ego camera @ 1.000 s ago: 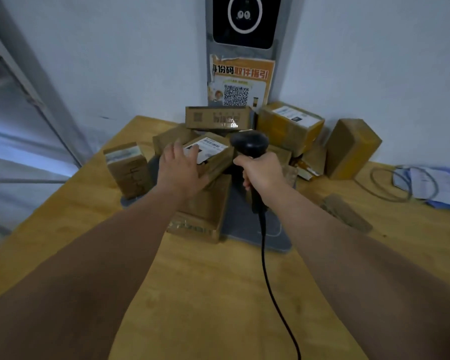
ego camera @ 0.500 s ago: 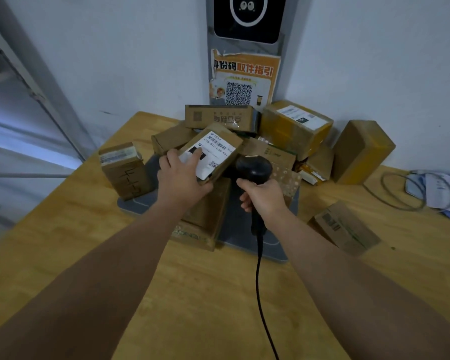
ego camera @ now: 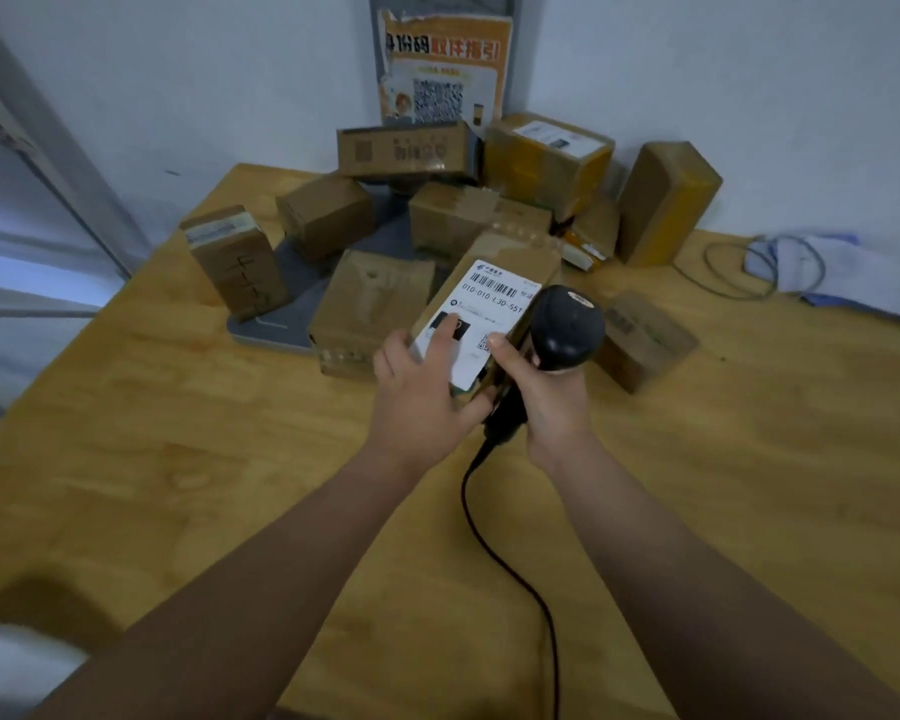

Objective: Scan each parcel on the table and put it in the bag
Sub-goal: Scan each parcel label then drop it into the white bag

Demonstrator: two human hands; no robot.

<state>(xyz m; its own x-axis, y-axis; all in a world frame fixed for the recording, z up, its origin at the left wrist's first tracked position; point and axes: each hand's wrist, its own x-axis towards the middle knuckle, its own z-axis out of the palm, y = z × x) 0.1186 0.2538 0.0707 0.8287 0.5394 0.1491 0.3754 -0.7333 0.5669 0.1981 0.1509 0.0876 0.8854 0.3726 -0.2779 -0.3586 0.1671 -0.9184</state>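
Note:
My left hand [ego camera: 417, 402] grips a brown cardboard parcel [ego camera: 489, 298] with a white barcode label facing up, lifted above the wooden table [ego camera: 178, 459]. My right hand [ego camera: 546, 392] holds a black corded barcode scanner [ego camera: 567, 324] right beside the parcel's right edge, thumb touching the label. Several more brown parcels lie piled behind on a grey scale plate [ego camera: 287, 324]: a flat one [ego camera: 370, 304], an upright one [ego camera: 235, 262] at the left, a tape-wrapped one [ego camera: 546, 158] at the back. No bag is in view.
A small box [ego camera: 640, 340] lies on the table right of the scanner. A tall taped box [ego camera: 666, 200] leans on the wall. A coiled cable [ego camera: 749, 267] and papers [ego camera: 853, 278] lie far right. An orange QR poster [ego camera: 442, 75] hangs in the corner. The scanner's cord [ego camera: 510, 563] trails toward me.
My left hand lifted the labelled parcel off the pile and brought it toward me. My right hand moved the scanner in close beside it.

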